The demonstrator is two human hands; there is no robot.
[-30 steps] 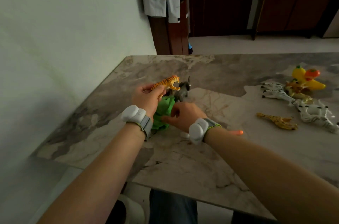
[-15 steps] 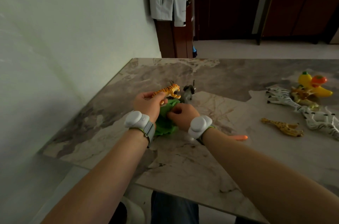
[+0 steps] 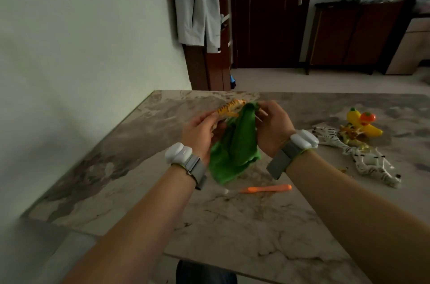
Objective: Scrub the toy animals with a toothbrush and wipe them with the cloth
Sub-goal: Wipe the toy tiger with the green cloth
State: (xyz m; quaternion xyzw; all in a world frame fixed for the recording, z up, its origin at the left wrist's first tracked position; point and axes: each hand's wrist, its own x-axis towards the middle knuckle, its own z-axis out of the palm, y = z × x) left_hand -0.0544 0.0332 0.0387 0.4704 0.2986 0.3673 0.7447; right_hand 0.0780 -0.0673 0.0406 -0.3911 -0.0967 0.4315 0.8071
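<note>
My left hand (image 3: pixel 200 130) holds an orange striped toy tiger (image 3: pixel 230 107) up above the marble table (image 3: pixel 232 225). Beside it my right hand (image 3: pixel 272 129) grips the top of a green cloth (image 3: pixel 235 146), which hangs down between both hands and touches the tiger's front. An orange toothbrush (image 3: pixel 265 188) lies flat on the table just below the cloth, its white head pointing left. Both wrists carry white bands.
At the right of the table lie two white zebra toys (image 3: pixel 370 162), a small yellow animal (image 3: pixel 351 134) and a yellow banana-shaped toy with an orange top (image 3: pixel 363 120). A pale wall runs along the table's left edge. A jacket hangs beyond the far edge.
Both hands have risen off the table. The green cloth has been lifted from the surface and now hangs against the tiger. The grey toy behind the hands is no longer seen.
</note>
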